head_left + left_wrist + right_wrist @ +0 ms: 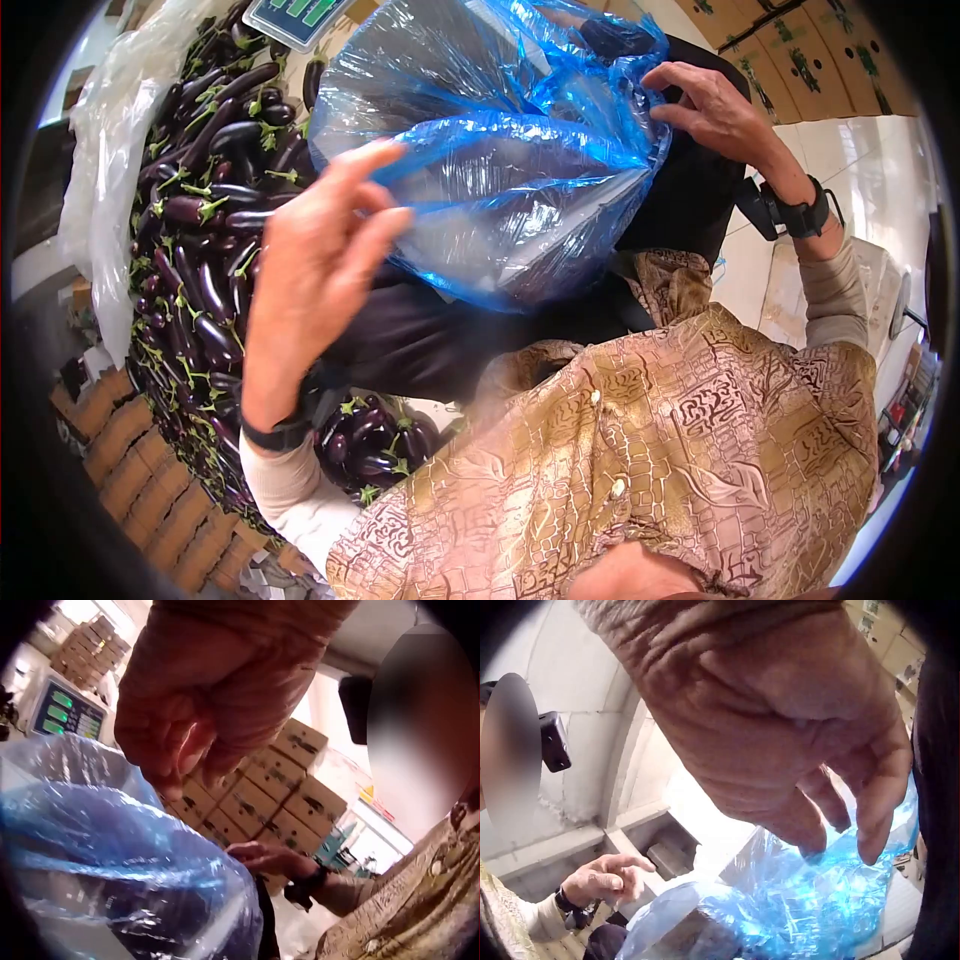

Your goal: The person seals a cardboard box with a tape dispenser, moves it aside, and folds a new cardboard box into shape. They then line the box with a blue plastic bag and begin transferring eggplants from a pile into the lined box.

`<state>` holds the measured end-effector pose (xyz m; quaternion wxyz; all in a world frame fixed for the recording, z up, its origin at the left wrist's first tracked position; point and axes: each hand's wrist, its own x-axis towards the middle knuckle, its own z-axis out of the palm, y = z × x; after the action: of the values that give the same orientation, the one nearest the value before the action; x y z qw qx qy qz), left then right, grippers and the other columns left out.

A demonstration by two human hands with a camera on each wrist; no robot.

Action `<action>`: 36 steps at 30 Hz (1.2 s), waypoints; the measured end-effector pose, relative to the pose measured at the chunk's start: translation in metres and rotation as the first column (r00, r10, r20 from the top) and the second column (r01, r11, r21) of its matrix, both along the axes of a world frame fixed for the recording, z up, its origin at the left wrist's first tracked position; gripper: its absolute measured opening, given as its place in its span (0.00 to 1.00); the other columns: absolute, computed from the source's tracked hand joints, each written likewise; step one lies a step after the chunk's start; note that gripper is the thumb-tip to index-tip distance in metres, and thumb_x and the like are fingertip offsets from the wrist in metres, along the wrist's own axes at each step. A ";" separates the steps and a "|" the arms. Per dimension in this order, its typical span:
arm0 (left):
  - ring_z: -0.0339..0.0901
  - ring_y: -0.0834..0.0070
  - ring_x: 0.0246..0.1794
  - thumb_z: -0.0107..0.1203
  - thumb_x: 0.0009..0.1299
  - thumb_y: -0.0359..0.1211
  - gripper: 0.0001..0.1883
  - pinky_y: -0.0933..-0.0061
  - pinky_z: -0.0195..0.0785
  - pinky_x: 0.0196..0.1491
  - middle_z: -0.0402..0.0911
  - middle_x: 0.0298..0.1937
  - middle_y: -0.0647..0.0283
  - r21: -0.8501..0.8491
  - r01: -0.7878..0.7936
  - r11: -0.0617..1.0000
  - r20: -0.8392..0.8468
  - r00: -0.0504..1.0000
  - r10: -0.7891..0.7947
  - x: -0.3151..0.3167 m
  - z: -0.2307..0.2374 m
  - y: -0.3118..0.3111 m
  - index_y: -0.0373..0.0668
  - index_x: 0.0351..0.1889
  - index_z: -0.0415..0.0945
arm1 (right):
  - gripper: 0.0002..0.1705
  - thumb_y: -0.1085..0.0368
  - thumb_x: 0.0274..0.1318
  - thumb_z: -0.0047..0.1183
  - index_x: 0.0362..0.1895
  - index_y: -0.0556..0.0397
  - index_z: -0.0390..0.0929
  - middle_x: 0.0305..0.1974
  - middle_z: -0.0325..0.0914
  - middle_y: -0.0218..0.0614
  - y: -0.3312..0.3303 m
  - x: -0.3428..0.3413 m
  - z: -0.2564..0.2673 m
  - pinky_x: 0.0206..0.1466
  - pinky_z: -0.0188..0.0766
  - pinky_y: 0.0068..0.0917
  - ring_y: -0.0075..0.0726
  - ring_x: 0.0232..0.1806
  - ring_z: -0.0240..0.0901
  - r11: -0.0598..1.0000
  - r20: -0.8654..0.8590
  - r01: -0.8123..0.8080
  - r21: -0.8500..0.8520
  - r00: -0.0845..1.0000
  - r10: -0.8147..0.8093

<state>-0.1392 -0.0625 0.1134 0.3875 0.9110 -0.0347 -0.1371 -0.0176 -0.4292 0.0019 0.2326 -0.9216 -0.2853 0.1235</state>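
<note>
A thin, see-through blue plastic bag (pixel 520 215) is spread in front of the person's lap, crumpled along its right side. Beside its left edge, the left hand (pixel 318 250) is raised with thumb and fingers apart and nothing between them. At the bag's bunched right rim is the right hand (pixel 722 112), its fingers loosely bent and spread. In the right wrist view, that hand's fingertips (pixel 874 844) overlap the blue film. A big heap of dark purple eggplants (pixel 210 315) lies to the left of the bag.
A scale with a lit green display (pixel 300 15) stands at the top, beyond the eggplants. Stacked cartons (pixel 815 60) rise at the far right. Clear plastic sheeting (pixel 115 190) runs along the heap's left side. A smaller group of eggplants (pixel 375 440) lies near the left forearm.
</note>
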 end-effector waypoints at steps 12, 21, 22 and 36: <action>0.79 0.56 0.28 0.55 0.67 0.28 0.04 0.62 0.70 0.33 0.79 0.28 0.54 0.355 0.147 0.923 0.490 0.812 -0.317 0.074 -0.089 -0.046 0.39 0.38 0.76 | 0.11 0.73 0.49 0.58 0.39 0.55 0.76 0.31 0.78 0.45 -0.021 -0.057 -0.042 0.35 0.73 0.42 0.54 0.33 0.78 0.981 0.127 -0.062 0.185 0.991 0.038; 0.75 0.76 0.23 0.56 0.72 0.36 0.08 0.70 0.68 0.30 0.80 0.24 0.61 0.410 -0.233 0.882 0.425 0.904 0.042 0.080 -0.065 0.032 0.40 0.37 0.77 | 0.03 0.70 0.49 0.52 0.31 0.50 0.75 0.30 0.74 0.41 -0.042 -0.108 -0.053 0.32 0.74 0.44 0.50 0.34 0.78 0.951 0.131 -0.136 -0.277 0.975 0.178; 0.75 0.76 0.23 0.56 0.72 0.36 0.08 0.70 0.68 0.30 0.80 0.24 0.61 0.410 -0.232 0.882 0.424 0.905 0.041 0.080 -0.066 0.031 0.40 0.37 0.77 | 0.03 0.69 0.50 0.53 0.32 0.50 0.75 0.31 0.74 0.40 -0.040 -0.116 -0.058 0.31 0.74 0.43 0.47 0.34 0.78 0.934 0.106 -0.186 -0.306 0.968 0.227; 0.82 0.66 0.32 0.59 0.67 0.32 0.18 0.65 0.73 0.41 0.84 0.34 0.51 0.628 -0.003 0.778 0.225 0.958 -0.178 0.084 -0.092 0.043 0.43 0.55 0.76 | 0.06 0.69 0.49 0.53 0.33 0.55 0.78 0.28 0.76 0.42 -0.003 -0.080 -0.079 0.32 0.71 0.43 0.49 0.34 0.78 0.800 -0.151 -0.431 -0.418 0.901 0.406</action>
<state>-0.0551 -0.0193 0.0217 0.0498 0.9948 -0.0828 -0.0326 -0.0980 -0.4325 -0.0772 -0.0079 -0.8603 -0.4397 0.2579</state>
